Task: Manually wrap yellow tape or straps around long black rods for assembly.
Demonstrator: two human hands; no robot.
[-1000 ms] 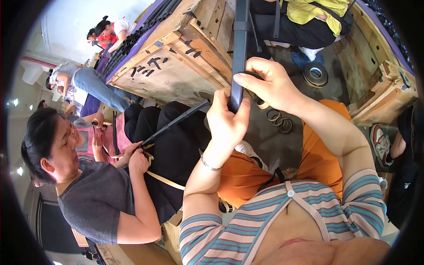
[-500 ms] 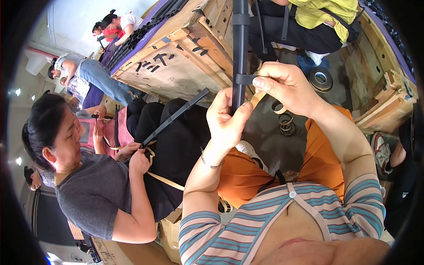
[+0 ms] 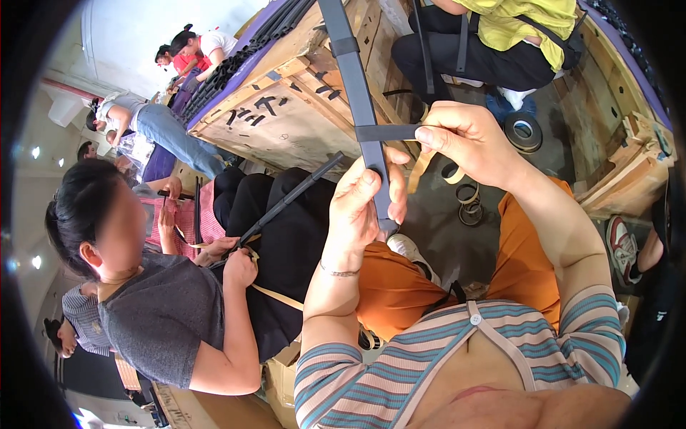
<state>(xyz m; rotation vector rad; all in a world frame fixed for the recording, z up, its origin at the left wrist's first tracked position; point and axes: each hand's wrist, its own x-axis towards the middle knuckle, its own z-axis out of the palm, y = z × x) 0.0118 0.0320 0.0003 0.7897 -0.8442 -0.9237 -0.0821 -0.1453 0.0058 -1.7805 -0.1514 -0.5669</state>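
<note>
A long, flat-sided black bar (image 3: 355,82) stands tilted in front of me, its lower end in my left hand (image 3: 359,200), whose fingers are wrapped round it. Across the bar lies a black tape strip (image 3: 391,134); its free end runs out to the right, pinched between the thumb and finger of my right hand (image 3: 468,143). Below that hand hangs a piece of yellowish backing strip (image 3: 419,174). Higher up, another black band (image 3: 344,46) circles the bar.
Loose tape coils (image 3: 469,204) and a black tape roll (image 3: 527,132) lie on the floor. At my left a co-worker holds a similar black bar (image 3: 293,194). Wooden crates (image 3: 250,136) stand ahead and to the right, and a person in yellow (image 3: 522,28) sits opposite.
The bar has tilted, its top going left. My left hand has shifted its grip lower on it, and the tape between the bar and my right hand now stretches longer.
</note>
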